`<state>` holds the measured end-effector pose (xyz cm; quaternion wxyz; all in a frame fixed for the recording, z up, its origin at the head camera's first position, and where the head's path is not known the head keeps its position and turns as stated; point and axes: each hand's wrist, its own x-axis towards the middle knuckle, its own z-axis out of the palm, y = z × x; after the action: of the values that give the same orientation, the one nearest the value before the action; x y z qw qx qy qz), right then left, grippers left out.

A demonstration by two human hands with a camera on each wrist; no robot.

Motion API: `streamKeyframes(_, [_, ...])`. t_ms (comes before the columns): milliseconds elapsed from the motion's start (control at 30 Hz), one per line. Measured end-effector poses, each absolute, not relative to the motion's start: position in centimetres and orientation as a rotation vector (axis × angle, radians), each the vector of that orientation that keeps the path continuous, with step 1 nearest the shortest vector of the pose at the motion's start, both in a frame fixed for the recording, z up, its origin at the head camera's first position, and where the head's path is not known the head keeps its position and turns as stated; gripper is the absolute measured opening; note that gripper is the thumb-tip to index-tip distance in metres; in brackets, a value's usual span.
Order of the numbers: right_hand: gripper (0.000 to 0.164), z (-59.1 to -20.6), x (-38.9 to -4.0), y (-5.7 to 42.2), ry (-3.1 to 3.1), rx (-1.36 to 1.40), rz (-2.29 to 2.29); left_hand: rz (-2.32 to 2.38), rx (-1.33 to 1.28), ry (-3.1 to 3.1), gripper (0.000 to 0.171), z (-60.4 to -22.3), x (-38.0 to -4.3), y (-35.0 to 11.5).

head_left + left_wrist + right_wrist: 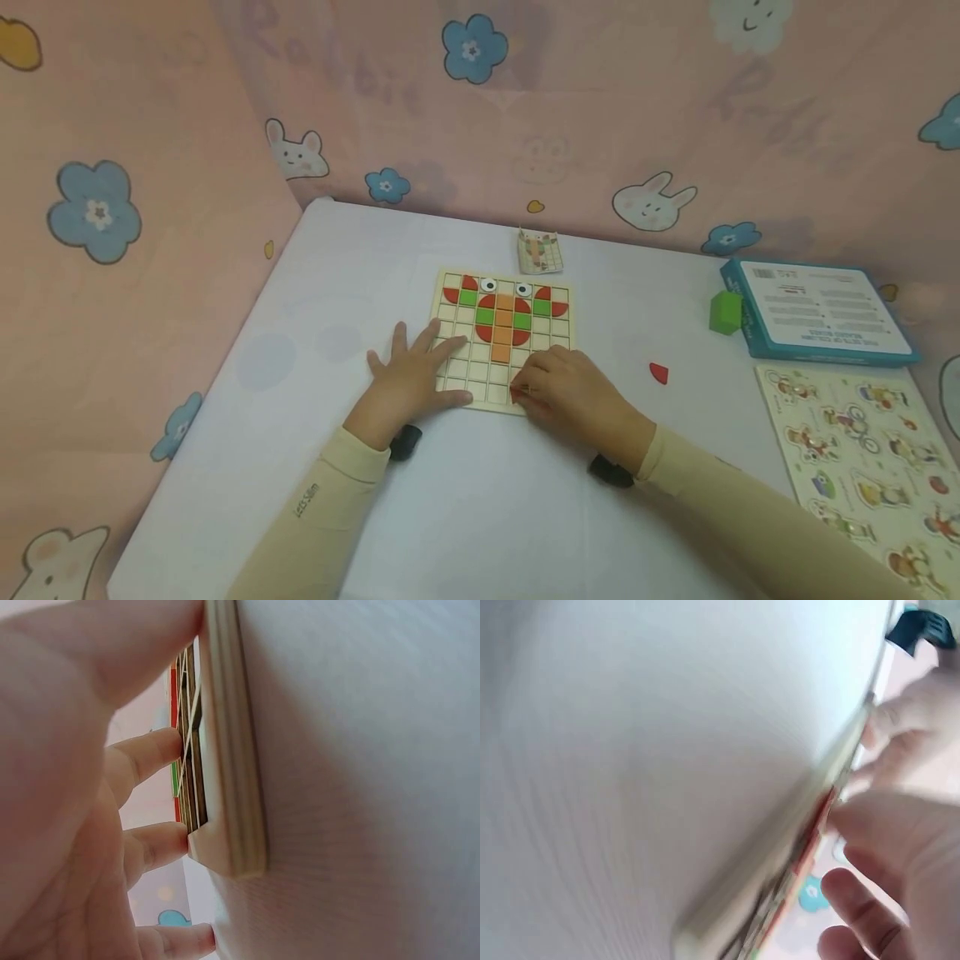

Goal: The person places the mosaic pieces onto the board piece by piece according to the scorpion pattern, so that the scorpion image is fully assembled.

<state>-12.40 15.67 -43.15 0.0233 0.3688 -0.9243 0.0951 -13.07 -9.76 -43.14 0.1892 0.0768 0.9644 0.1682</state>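
Note:
A wooden grid board (480, 372) lies on the white table, bearing red, green and orange pieces and two eye pieces (488, 285) along its far part. Over its left side my left hand (408, 375) is spread, fingers straight; in the left wrist view fingertips touch the board's rim (236, 765). At the board's near edge my right hand (573, 387) pinches a small red piece (514, 395) against the grid. The right fingers largely hide that piece, and the right wrist view is blurred. Another red quarter-round piece (658, 373) lies on the table to the right.
Behind the board stands a small creased picture card (540, 252). At the right are a green block (725, 313), a teal-edged box (821, 312) and a picture puzzle board (862, 458). A pink patterned curtain (585, 100) borders the table's back and left.

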Motion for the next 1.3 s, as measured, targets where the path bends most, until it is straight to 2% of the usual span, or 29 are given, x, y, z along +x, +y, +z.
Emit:
streamKeyframes(133, [0.026, -41.7, -12.4, 17.8, -3.068, 0.805, 0.331, 0.481, 0.213, 2.715, 0.087, -43.3, -13.1, -9.7])
streamKeyframes(267, [0.041, -40.5, -12.8, 22.4, -3.283, 0.376, 0.350, 0.494, 0.200, 2.716, 0.087, -43.1, -13.0, -9.6])
streamKeyframes(367, [0.047, -40.6, -13.1, 26.0, -3.387, 0.190, 0.325, 0.495, 0.192, 2.714, 0.087, -43.0, -12.9, -9.6])
streamKeyframes(433, [0.046, -41.1, -13.1, 27.9, -3.420, 0.172, 0.290, 0.495, 0.190, 2.713, 0.087, -43.0, -12.9, -9.6])
streamKeyframes(633, [0.028, -43.1, -11.9, 30.9, -3.276, 0.314, 0.217, 0.504, 0.188, 2.711, 0.087, -42.9, -12.9, -9.6])
streamKeyframes(800, [0.027, -43.5, -11.9, 31.9, -3.225, 0.297, 0.193, 0.507, 0.191, 2.709, 0.087, -43.0, -13.0, -9.5])
streamKeyframes(933, [0.024, -42.7, -13.6, 30.7, -3.232, 0.282, 0.258, 0.491, 0.188, 2.713, 0.087, -43.0, -13.1, -9.6])
streamKeyframes(1067, [0.025, -41.9, -14.5, 25.7, -3.200, 0.322, 0.374, 0.492, 0.191, 2.713, 0.087, -43.1, -13.1, -9.8])
streamKeyframes(1167, [0.026, -41.7, -14.2, 20.6, -3.133, 0.492, 0.396, 0.494, 0.197, 2.711, 0.087, -43.1, -13.0, -9.8])
streamKeyframes(1300, [0.020, -41.6, -13.6, 15.3, -2.997, 0.796, 0.322, 0.481, 0.212, 2.713, 0.087, -43.1, -13.0, -9.7])
